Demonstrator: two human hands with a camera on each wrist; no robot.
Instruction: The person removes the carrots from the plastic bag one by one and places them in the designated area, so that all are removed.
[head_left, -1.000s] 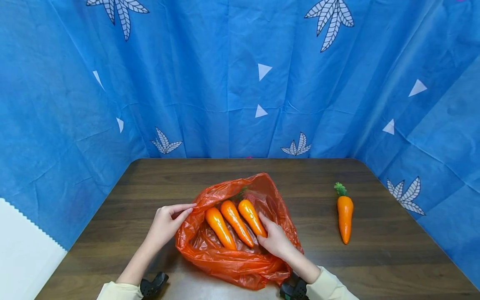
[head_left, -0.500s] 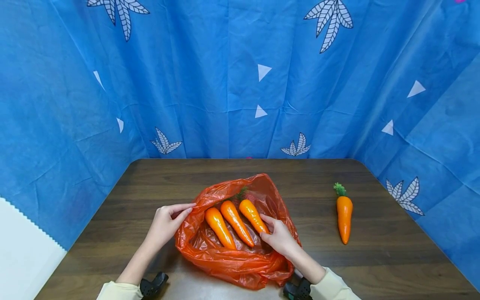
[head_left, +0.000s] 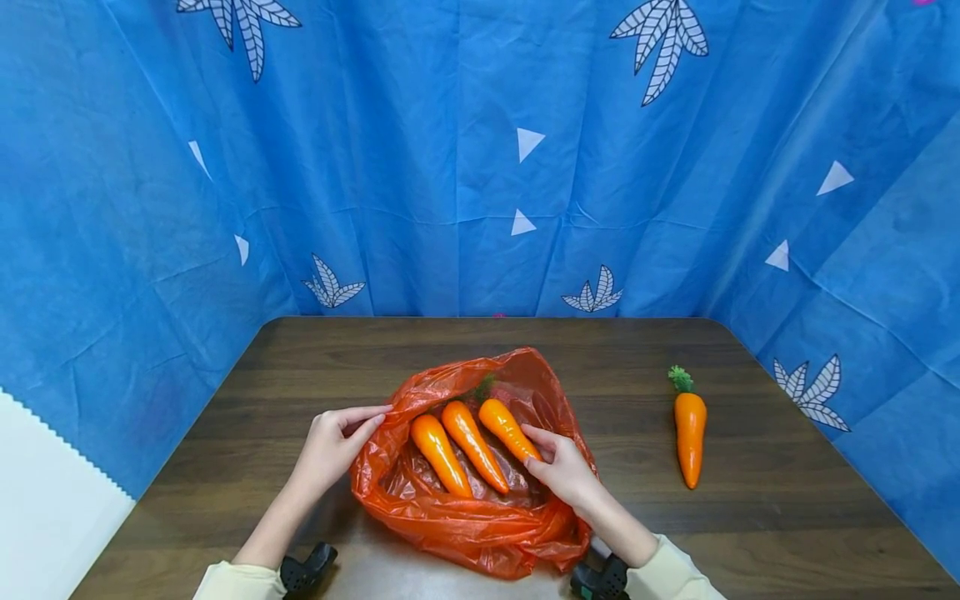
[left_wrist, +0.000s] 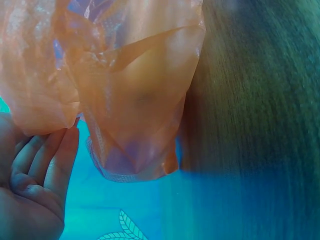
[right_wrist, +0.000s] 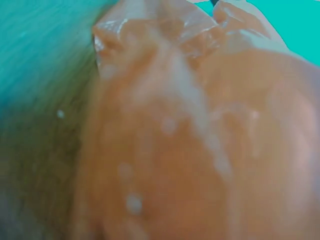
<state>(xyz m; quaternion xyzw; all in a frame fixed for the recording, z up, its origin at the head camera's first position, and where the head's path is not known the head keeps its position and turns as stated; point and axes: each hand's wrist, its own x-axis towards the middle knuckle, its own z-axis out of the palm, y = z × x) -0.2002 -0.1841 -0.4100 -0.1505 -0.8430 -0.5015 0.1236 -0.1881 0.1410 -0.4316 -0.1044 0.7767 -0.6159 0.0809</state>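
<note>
A red plastic bag (head_left: pixel 465 533) lies with its mouth spread in the middle of the table, seen in the head view. Inside it are three orange carrots side by side: a left carrot (head_left: pixel 441 457), a middle carrot (head_left: pixel 476 447) and a right carrot (head_left: pixel 507 427). My left hand (head_left: pixel 333 446) pinches the bag's left rim between thumb and fingers; in the left wrist view the fingertips meet the plastic. Reaching inside the bag, my right hand (head_left: pixel 566 471) holds the right carrot by its narrow lower end. Bag plastic covers most of the right wrist view and hides that hand.
Another carrot (head_left: pixel 690 437) with a green top lies apart on the right of the wooden table (head_left: pixel 772 517). Blue patterned cloth (head_left: pixel 450 167) hangs behind the table and along both sides.
My right hand has shifted slightly to the right and up, and the right carrot's lower end has swung right, away from the middle carrot. My left hand has stayed at the rim.
</note>
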